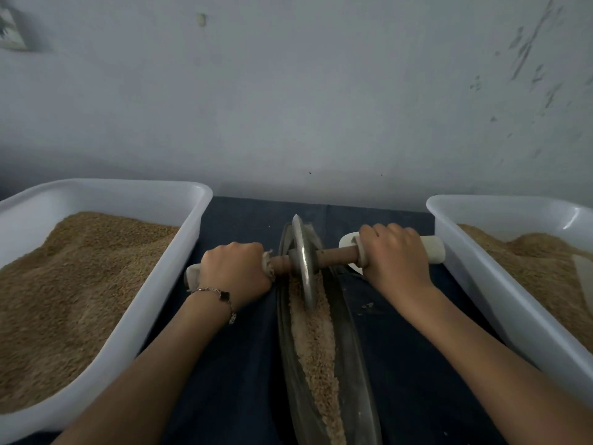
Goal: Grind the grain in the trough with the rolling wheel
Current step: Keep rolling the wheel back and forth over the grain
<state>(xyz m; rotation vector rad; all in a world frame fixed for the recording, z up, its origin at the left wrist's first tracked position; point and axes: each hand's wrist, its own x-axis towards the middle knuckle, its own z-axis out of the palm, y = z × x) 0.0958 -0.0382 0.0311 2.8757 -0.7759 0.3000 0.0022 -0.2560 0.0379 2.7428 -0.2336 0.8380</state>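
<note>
In the lower middle of the frame a long, narrow metal trough (pixel 348 364) lies on a dark blue cloth (pixel 231 364) covering the bench, running from the bottom edge up toward the centre. A strip of tan grain (pixel 316 348) fills its channel. A metal rolling wheel (pixel 303 261) stands on edge in the trough near its far end, its lower rim sunk in the grain. A wooden axle (pixel 337 254) passes through the wheel's hub, with pale wrapped grips at both ends. The left hand (pixel 236 271) is curled round the grip at centre left, a thin bracelet (pixel 218 295) on its wrist. The right hand (pixel 393 255) is curled round the grip at centre right. At the left of the frame a white plastic tub (pixel 179 252) holds a heap of brown grain; at the right edge a second white tub (pixel 475 271) holds more. A pale wall (pixel 288 91) fills the upper half.
</note>
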